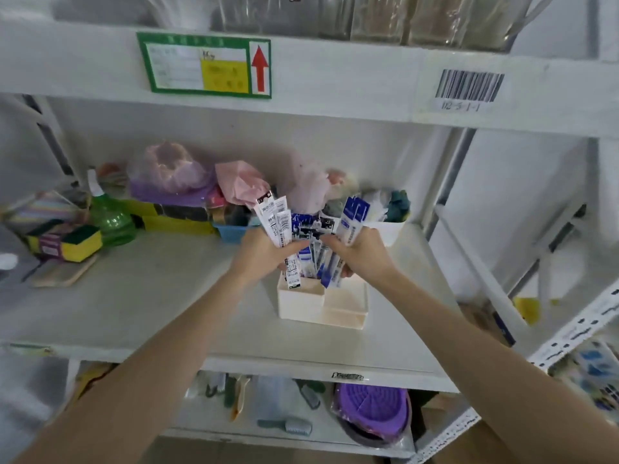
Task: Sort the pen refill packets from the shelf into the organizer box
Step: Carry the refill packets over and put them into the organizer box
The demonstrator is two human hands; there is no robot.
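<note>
Both hands [264,252] [360,254] grip refill packets [315,242], hiding the organizer box [321,306] behind.

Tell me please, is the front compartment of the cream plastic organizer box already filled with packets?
No, the front compartment of the cream plastic organizer box looks empty; packets stand only toward its back.

Two bare forearms extend from the near corners toward the centre, converging at the far end. Left hand [264,254]: fingers curled closed around a fanned bunch it grips, back of the hand facing the viewer. Right hand [360,252]: likewise clenched on its own bunch, just beside the left, knuckles up, wrists slightly bent.
</note>
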